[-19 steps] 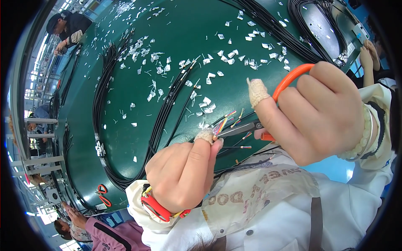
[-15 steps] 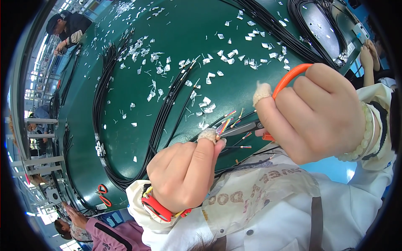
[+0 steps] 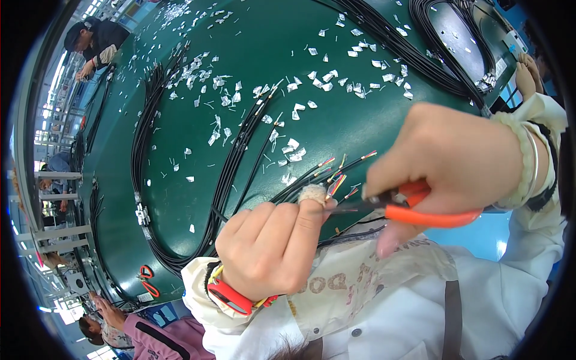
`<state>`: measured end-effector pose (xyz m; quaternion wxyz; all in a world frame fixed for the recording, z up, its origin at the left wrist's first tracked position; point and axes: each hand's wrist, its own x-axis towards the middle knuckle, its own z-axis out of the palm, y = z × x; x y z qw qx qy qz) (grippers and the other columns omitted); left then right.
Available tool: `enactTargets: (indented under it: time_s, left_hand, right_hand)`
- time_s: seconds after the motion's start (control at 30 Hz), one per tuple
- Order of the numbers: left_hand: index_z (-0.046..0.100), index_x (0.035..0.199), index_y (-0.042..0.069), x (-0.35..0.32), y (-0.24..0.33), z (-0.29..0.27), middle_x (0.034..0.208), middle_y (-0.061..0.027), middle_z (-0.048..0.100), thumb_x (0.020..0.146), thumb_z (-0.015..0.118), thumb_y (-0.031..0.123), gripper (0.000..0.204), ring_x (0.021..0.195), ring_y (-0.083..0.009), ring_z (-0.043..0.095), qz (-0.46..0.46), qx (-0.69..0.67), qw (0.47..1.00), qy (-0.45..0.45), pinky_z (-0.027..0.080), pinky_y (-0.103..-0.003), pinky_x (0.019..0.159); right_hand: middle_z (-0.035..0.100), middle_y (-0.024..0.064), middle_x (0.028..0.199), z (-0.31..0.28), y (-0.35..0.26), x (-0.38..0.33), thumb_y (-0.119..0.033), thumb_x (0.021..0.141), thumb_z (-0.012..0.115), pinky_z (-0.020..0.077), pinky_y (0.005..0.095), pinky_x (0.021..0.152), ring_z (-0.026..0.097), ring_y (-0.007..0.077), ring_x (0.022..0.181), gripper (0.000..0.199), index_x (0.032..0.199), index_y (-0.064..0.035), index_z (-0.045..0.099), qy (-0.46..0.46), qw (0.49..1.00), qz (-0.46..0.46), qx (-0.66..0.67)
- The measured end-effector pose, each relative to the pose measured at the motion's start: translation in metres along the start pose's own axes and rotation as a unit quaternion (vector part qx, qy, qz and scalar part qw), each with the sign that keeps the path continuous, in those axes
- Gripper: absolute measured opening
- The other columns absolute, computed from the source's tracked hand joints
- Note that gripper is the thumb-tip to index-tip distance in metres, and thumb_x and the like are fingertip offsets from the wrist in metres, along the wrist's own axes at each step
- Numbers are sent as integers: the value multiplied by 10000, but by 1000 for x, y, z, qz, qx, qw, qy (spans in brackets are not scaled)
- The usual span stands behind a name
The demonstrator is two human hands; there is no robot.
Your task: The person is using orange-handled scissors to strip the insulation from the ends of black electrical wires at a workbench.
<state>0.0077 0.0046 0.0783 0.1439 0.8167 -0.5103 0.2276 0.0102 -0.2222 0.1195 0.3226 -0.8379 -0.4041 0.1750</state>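
Pinched in my left hand (image 3: 267, 243) is the end of a black cable, its thin coloured wires (image 3: 337, 185) fanning out past my fingertips. A beige cover wraps the tip of my thumb or finger there. My right hand (image 3: 447, 159) grips scissors with orange handles (image 3: 435, 217), slightly smeared by motion. Their dark blades lie just right of the coloured wires; whether they touch them I cannot tell. More black cable ends with bared coloured wires (image 3: 367, 155) lie on the table beyond my hands.
The green table (image 3: 180, 132) carries a bundle of black cables (image 3: 139, 132), coiled cables (image 3: 444, 36) and many scattered clear scraps (image 3: 292, 144). Red-handled scissors (image 3: 147, 281) lie near the left edge. One person (image 3: 96, 42) works at the far left, another in pink (image 3: 162, 336) nearby.
My right hand has turned over, and the scissors' orange handles swung from above to below it. My left hand moved slightly right, with the coloured wires still in its pinch.
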Motion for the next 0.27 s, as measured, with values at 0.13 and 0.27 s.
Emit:
enactTargets:
  time_s: [0.13,0.27]
  left_hand:
    - [584,792,-32,1,-1,-3,522,-9,421,723,665,106,175,411,-119,413,-22,-21,1000,2,299,-255,358]
    - [578,805,-25,2,-4,-3,521,-14,431,732,660,128,188,412,-129,421,-25,-65,998,-4,306,-258,363]
  right_hand:
    - [473,25,554,-8,1,1,-406,567,740,347,302,484,445,230,444,441,811,-73,585,41,997,56,39]
    - [555,34,664,-10,4,-6,-383,630,729,380,339,544,521,229,553,389,831,-80,589,96,959,20,-267]
